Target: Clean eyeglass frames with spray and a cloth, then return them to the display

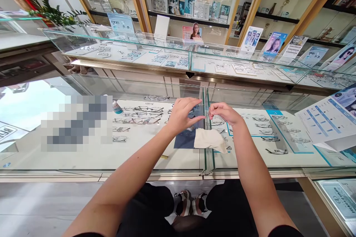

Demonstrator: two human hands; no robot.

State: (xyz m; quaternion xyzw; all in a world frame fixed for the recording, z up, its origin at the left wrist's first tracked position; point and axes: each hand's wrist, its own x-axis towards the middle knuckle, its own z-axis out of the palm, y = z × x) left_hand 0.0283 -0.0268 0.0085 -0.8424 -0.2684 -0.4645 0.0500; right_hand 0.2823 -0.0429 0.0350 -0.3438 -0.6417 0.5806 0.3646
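Note:
My left hand (185,114) is over the glass display case, fingers and thumb spread apart, with nothing visible between them. Just to its right, my right hand (222,112) has its fingers curled and pinched together; whatever they hold is too small to make out. A cream cloth (210,140) lies on the glass below both hands, across the seam between two case sections. Part of a dark blue panel (183,140) shows beneath my left hand. Rows of eyeglasses (148,109) are under the glass on the left, and more eyeglasses (267,132) on the right.
A small bottle (117,107) stands left of the hands. A folded display card (328,118) is at the right edge. Behind runs a second glass case (167,66) with eyeglasses and upright cards, backed by shelves. A small yellowish object (164,157) lies near the front edge.

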